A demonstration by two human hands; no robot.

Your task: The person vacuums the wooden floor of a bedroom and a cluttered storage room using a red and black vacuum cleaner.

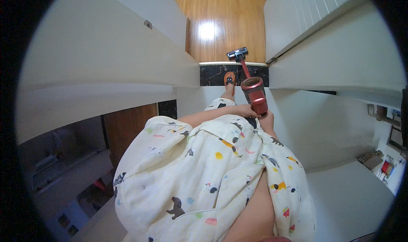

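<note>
Right now the red vacuum cleaner (255,93) is held up in front of the body. The right hand (265,116) is wrapped tight around its handle, under the red body. The left hand (247,110) is laid on the same handle from the other side, fingers closed on it. From there the red tube runs down to the grey brush head (237,54), which rests on the wooden floor (212,29), just past the black stone strip (214,75) at the near edge of the wood.

It looks like the floor is being cleaned at the doorway. For more of the wood to be reached, the brush head would need to be pushed on, straight and flat.

One foot in an orange slipper (230,78) is set on the black strip, close beside the tube. White walls (106,59) stand close on both sides, so little room is left for turning. A loose spotted shirt (204,174) hangs low.
</note>
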